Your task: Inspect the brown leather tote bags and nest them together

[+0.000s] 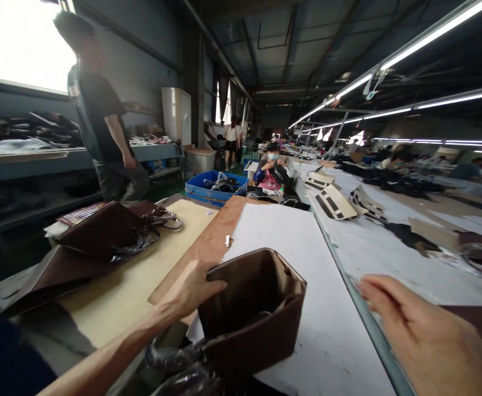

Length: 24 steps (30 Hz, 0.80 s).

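The left hand [191, 289] grasps the brown bag [257, 313] by its near rim, with the thumb lying along the top edge and the fingers curled down out of sight behind the wall. The bag stands upright with its mouth open, on the near end of a white sheet [299, 242] that stretches away behind it. Dark handles wrapped in glossy plastic [179, 366] hang at the bag's lower left corner, just below the wrist.

To the right of the bag, the right hand [422, 335] is released, palm down, with its fingers loosely spread and pointing toward the bag but well apart from it. It holds nothing (whether it rests on the surface under it cannot be told). A metal-edged table border [348, 280] runs between the bag and this hand.

Left of the bag lies a tan board [142, 264], and beyond that a pile of darker brown bags [100, 231] with looped handles. Far behind the bag, a blue crate [210, 187] sits on the floor, with a seated person in a mask [272, 170] just right of it. Behind and to the left of the bag, a standing person in a dark shirt [100, 126] is beside a long shelf. Behind and to the right of the bag, pale cut pieces with dark stripes [335, 203] lie on the long table.
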Each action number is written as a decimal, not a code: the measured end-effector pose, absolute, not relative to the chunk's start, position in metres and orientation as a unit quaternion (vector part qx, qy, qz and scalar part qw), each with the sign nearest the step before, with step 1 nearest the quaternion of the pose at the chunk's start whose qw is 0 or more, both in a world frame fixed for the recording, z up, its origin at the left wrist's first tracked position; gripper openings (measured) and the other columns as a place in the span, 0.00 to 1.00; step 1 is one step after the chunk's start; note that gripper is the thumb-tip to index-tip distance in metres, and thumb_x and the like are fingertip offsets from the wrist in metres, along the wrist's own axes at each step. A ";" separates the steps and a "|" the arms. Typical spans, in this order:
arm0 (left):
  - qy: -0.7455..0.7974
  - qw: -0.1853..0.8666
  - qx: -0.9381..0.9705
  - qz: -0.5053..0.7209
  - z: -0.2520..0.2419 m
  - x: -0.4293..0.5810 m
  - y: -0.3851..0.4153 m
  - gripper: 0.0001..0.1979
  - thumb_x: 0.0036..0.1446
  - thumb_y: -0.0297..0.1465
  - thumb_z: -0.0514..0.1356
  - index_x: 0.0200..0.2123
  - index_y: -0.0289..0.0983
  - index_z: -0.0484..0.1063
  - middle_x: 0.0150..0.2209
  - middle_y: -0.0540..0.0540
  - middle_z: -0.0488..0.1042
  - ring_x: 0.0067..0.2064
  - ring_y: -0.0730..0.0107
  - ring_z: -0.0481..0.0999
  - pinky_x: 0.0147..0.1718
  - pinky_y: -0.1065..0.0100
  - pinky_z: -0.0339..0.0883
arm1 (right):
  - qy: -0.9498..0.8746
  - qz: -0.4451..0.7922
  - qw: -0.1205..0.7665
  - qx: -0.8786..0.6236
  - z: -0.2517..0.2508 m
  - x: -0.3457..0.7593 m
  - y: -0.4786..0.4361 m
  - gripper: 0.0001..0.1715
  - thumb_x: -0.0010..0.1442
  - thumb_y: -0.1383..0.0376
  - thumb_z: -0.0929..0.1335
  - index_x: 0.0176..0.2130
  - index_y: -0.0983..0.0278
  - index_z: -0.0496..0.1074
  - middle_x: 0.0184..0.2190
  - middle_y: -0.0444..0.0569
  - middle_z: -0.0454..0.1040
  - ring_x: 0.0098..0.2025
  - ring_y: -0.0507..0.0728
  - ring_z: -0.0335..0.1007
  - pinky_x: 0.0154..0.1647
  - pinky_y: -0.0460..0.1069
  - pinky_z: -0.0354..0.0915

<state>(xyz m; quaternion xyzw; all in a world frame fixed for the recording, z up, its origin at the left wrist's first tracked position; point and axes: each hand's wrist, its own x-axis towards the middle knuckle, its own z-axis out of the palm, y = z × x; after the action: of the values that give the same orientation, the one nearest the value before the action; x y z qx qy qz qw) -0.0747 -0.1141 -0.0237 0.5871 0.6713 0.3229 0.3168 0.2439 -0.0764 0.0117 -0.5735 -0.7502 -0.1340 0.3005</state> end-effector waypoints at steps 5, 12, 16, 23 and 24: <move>0.663 0.274 0.626 0.305 -0.031 -0.065 -0.117 0.12 0.46 0.36 0.55 0.30 0.35 0.72 0.23 0.53 0.70 0.25 0.74 0.66 0.22 0.74 0.54 | -0.881 -0.057 0.303 -0.358 0.020 0.156 -0.086 0.09 0.58 0.63 0.61 0.38 0.58 0.68 0.37 0.46 0.73 0.38 0.54 0.68 0.39 0.48 0.63; 0.648 0.247 0.648 0.315 -0.032 -0.069 -0.122 0.10 0.46 0.36 0.57 0.29 0.36 0.71 0.25 0.53 0.69 0.28 0.73 0.66 0.24 0.74 0.54 | -0.911 -0.048 0.216 -0.348 0.020 0.124 -0.054 0.15 0.51 0.72 0.65 0.40 0.58 0.69 0.39 0.44 0.71 0.42 0.55 0.65 0.43 0.51 0.63; 0.640 0.249 0.648 0.328 -0.036 -0.073 -0.126 0.12 0.47 0.39 0.58 0.31 0.37 0.72 0.28 0.52 0.72 0.28 0.74 0.67 0.25 0.73 0.55 | -0.920 -0.053 0.217 -0.321 0.001 0.126 -0.040 0.10 0.51 0.71 0.64 0.34 0.58 0.70 0.36 0.45 0.71 0.39 0.54 0.67 0.40 0.49 0.64; 0.643 0.241 0.648 0.328 -0.034 -0.073 -0.127 0.12 0.45 0.41 0.59 0.29 0.39 0.72 0.30 0.53 0.72 0.30 0.73 0.68 0.27 0.73 0.57 | -0.904 -0.105 0.244 -0.334 -0.028 0.144 -0.012 0.11 0.51 0.68 0.64 0.33 0.55 0.72 0.42 0.45 0.71 0.42 0.56 0.67 0.41 0.50 0.65; 0.644 0.243 0.649 0.326 -0.034 -0.072 -0.127 0.11 0.45 0.40 0.59 0.28 0.39 0.72 0.29 0.53 0.72 0.31 0.72 0.68 0.27 0.73 0.57 | -0.905 -0.099 0.239 -0.338 -0.026 0.146 -0.012 0.10 0.51 0.67 0.64 0.32 0.55 0.72 0.42 0.45 0.71 0.42 0.56 0.68 0.41 0.50 0.65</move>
<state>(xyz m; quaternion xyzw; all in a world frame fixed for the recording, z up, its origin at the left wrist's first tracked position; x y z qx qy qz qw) -0.0722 -0.1275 -0.0335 0.6485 0.6437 0.3255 0.2432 0.1458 -0.0120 -0.0259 -0.3376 -0.9050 -0.0990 0.2392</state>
